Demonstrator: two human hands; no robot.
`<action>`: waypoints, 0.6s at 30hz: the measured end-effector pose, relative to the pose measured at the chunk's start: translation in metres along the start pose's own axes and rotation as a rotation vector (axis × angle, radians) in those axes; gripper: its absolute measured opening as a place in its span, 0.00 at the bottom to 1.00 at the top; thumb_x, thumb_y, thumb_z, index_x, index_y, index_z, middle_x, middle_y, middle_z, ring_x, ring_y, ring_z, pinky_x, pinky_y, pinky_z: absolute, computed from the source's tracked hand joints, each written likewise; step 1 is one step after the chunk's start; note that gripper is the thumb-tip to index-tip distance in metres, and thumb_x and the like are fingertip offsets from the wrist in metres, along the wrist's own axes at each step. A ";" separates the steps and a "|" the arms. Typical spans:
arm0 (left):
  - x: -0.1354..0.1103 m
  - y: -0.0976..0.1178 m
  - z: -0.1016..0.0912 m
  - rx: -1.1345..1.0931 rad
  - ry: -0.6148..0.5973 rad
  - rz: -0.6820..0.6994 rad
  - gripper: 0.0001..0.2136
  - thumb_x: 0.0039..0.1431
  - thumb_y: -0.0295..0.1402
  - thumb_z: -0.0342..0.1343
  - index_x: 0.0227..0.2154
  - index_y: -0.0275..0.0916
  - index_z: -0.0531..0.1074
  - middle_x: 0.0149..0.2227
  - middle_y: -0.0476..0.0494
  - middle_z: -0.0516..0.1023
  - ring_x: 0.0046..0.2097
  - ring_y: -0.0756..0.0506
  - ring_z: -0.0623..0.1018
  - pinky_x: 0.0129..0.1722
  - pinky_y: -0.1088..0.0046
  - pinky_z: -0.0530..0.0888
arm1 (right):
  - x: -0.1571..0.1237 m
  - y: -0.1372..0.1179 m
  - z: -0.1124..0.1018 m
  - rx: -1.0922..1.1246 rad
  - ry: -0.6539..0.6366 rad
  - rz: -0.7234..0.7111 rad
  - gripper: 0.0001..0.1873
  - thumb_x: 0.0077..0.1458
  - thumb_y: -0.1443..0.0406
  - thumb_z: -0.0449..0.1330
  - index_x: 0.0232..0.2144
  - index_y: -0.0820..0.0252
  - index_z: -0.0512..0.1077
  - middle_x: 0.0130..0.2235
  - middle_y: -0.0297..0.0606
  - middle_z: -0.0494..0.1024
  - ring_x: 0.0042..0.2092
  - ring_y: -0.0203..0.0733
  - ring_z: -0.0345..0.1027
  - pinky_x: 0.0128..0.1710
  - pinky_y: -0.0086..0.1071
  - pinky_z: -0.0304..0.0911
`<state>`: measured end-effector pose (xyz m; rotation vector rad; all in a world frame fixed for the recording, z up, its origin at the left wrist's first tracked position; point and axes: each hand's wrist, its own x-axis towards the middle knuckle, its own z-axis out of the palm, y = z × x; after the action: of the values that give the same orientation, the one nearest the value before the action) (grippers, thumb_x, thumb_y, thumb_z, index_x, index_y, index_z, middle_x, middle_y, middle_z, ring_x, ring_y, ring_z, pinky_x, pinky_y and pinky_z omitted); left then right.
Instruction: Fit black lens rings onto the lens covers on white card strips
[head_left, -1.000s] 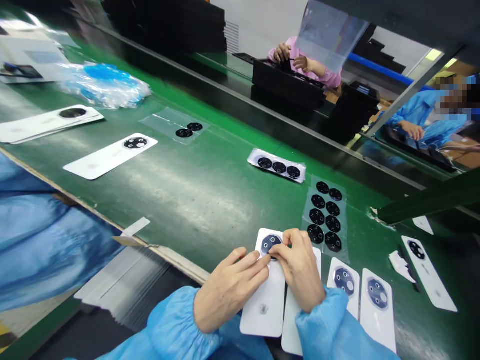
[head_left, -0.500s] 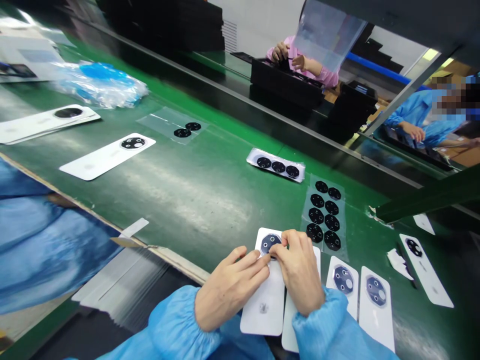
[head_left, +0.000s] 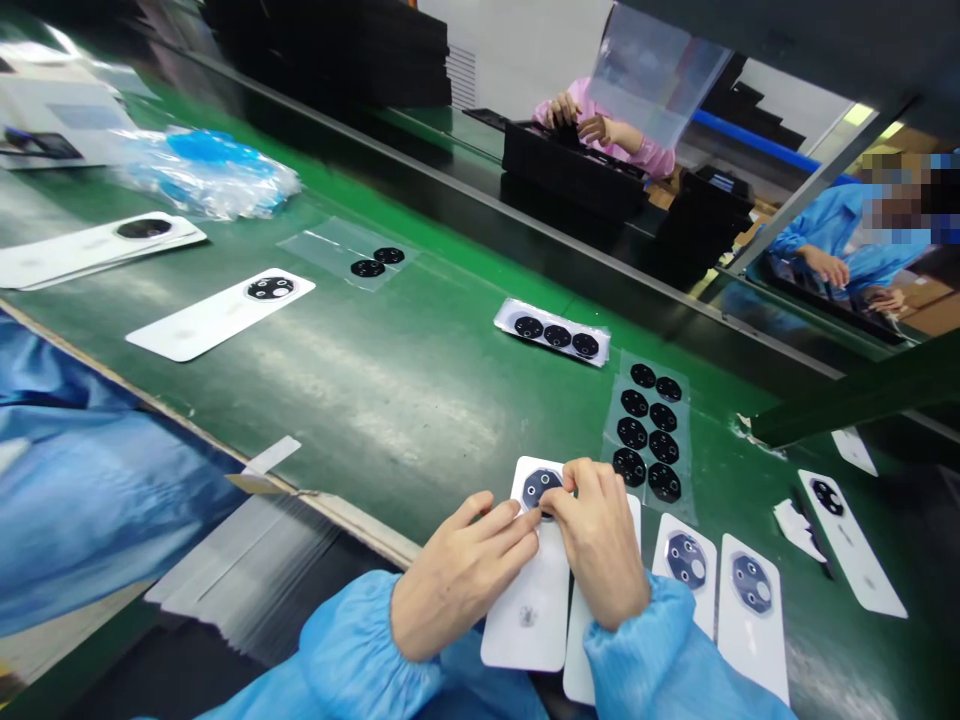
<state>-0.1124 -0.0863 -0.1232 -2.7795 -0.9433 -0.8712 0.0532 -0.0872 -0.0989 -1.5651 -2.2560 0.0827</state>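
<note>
White panel by the bench's near edge, dark disc at its top. Left hand loosely spread over the panel; right hand pinched at the disc, contents hidden. Neither moved this past second: seemingly slow, fine work.

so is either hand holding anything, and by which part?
Left hand and right hand have fingertips at the dark disc on the white panel; whether either grips anything can't be told.

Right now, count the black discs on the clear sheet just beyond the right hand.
8 black discs: four in the left column and four in the right column of the clear sheet, just beyond the right hand. None looks hidden.
</note>
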 end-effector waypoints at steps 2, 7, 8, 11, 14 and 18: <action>0.000 0.000 -0.001 -0.005 -0.007 -0.008 0.15 0.67 0.23 0.37 0.28 0.35 0.67 0.40 0.46 0.77 0.40 0.48 0.70 0.42 0.67 0.61 | 0.000 -0.001 0.001 0.011 -0.004 0.006 0.10 0.57 0.74 0.54 0.27 0.58 0.70 0.35 0.38 0.64 0.37 0.43 0.55 0.34 0.37 0.54; -0.003 0.001 0.000 -0.013 -0.020 -0.005 0.15 0.67 0.23 0.37 0.29 0.35 0.67 0.41 0.45 0.77 0.40 0.47 0.70 0.43 0.66 0.61 | 0.004 0.000 0.000 0.067 -0.032 0.041 0.10 0.56 0.74 0.55 0.26 0.59 0.71 0.35 0.38 0.65 0.38 0.43 0.56 0.35 0.37 0.55; -0.003 0.000 0.001 -0.014 -0.018 -0.004 0.15 0.67 0.23 0.37 0.29 0.35 0.67 0.42 0.45 0.77 0.41 0.47 0.70 0.43 0.66 0.60 | 0.006 0.003 -0.001 0.116 -0.055 0.062 0.10 0.56 0.74 0.55 0.26 0.58 0.71 0.35 0.38 0.64 0.38 0.43 0.56 0.36 0.37 0.56; -0.004 -0.001 0.003 -0.045 -0.006 -0.009 0.13 0.66 0.23 0.39 0.29 0.35 0.66 0.42 0.45 0.77 0.41 0.47 0.70 0.42 0.66 0.60 | 0.012 0.013 -0.010 0.315 -0.069 0.201 0.09 0.57 0.70 0.55 0.26 0.57 0.71 0.34 0.36 0.63 0.40 0.43 0.57 0.40 0.36 0.57; -0.003 -0.004 0.000 -0.126 0.014 -0.031 0.12 0.65 0.22 0.41 0.28 0.36 0.66 0.42 0.48 0.77 0.41 0.47 0.70 0.40 0.67 0.60 | 0.013 0.023 -0.018 0.488 -0.044 0.306 0.10 0.60 0.64 0.50 0.28 0.56 0.68 0.35 0.36 0.64 0.41 0.42 0.60 0.42 0.35 0.58; -0.003 -0.012 -0.005 -0.135 0.042 -0.073 0.11 0.65 0.23 0.42 0.28 0.36 0.66 0.42 0.50 0.78 0.40 0.47 0.70 0.39 0.67 0.60 | 0.010 0.023 -0.020 0.583 -0.094 0.383 0.12 0.62 0.60 0.45 0.29 0.56 0.63 0.32 0.33 0.67 0.34 0.39 0.62 0.35 0.31 0.58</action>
<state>-0.1236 -0.0792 -0.1215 -2.8416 -1.0209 -1.0369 0.0779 -0.0730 -0.0840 -1.6400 -1.7296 0.8487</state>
